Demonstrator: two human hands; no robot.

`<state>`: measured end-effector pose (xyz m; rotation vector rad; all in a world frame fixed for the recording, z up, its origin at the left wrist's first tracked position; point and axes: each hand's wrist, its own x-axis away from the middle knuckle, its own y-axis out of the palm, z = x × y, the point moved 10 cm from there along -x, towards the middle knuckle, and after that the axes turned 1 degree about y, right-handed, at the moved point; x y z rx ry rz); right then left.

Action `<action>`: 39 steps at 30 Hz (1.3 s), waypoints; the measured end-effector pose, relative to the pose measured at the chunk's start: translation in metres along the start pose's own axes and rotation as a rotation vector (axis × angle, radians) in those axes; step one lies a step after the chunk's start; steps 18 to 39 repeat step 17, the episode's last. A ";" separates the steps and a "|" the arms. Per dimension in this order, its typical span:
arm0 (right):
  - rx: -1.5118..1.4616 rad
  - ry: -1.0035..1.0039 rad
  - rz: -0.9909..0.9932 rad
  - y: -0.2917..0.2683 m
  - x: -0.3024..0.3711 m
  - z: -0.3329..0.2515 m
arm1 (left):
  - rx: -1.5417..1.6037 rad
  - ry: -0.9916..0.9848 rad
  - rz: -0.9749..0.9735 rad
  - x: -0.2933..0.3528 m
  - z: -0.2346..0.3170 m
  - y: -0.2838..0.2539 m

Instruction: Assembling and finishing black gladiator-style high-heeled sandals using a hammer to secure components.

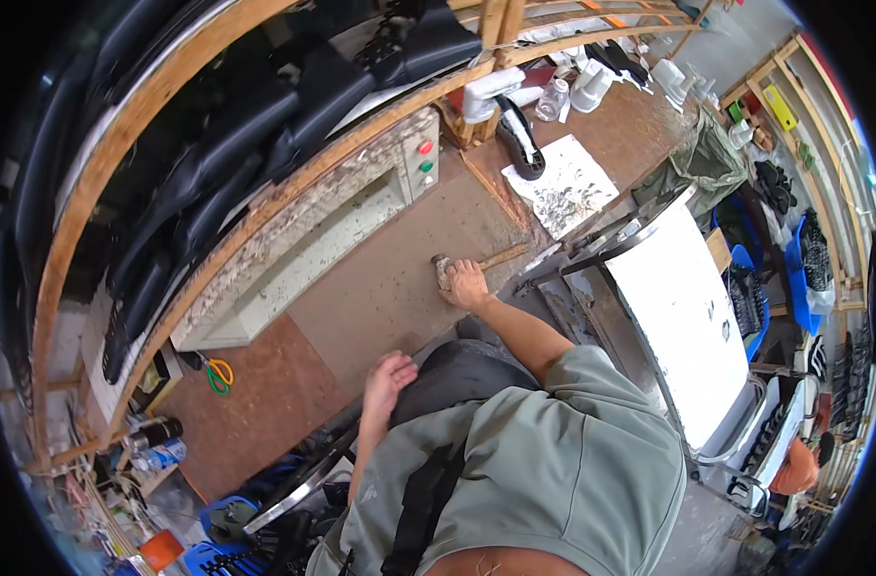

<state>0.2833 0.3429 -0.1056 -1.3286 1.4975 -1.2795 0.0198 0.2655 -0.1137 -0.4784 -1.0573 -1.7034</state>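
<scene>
My right hand [465, 284] is closed round a hammer lying on the bench, close to its head. The hammer's wooden handle [505, 255] sticks out to the right of the hand. Part of the head shows at the left, beside my fingers. My left hand [390, 378] hovers over my lap near the front edge of the bench [356, 309]. Its fingers are loosely bent and somewhat apart, with nothing seen in them.
A white-fronted machine housing [294, 259] with red and green buttons stands behind the bench, below a wooden rack of black moulded parts [236, 115]. Scissors [219, 374] lie at left. A stained white sheet [565, 184] and a white-topped stand [678, 317] are at right.
</scene>
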 end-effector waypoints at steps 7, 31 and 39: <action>0.014 0.047 -0.072 -0.038 -0.029 0.085 | -0.375 0.073 -0.065 -0.100 0.056 0.143; 0.188 -0.137 -0.085 -0.049 0.026 0.102 | -1.048 0.612 0.002 -0.418 0.117 0.418; 0.188 -0.137 -0.085 -0.049 0.026 0.102 | -1.048 0.612 0.002 -0.418 0.117 0.418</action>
